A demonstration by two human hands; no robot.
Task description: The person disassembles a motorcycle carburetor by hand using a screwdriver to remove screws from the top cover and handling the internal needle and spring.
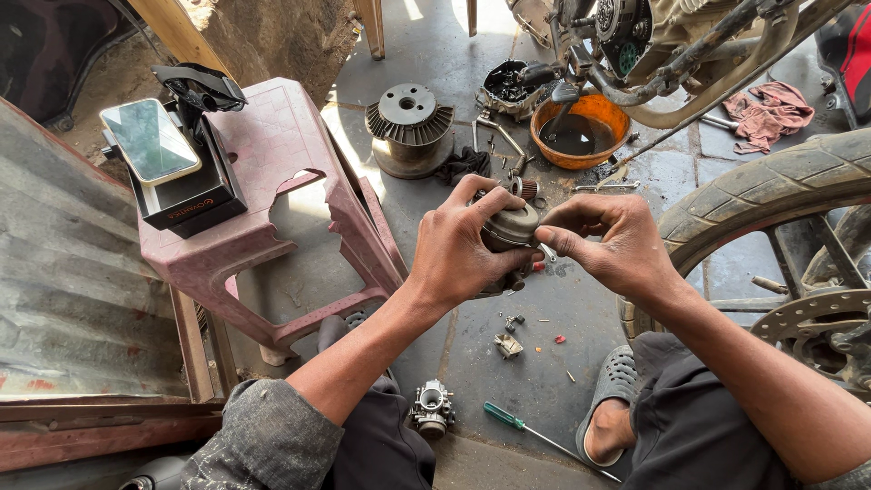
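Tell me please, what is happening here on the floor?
A person sits on the ground beside a motorcycle wheel. The left hand grips a small round grey metal part, and the right hand pinches at its edge. A carburettor, a green-handled screwdriver and small loose pieces lie between the legs. An orange bowl of dark oil stands under the engine.

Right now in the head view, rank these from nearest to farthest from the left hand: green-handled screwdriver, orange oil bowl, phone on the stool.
From the left hand:
1. Green-handled screwdriver, below on the floor.
2. Orange oil bowl, ahead under the engine.
3. Phone, far left on the pink stool.
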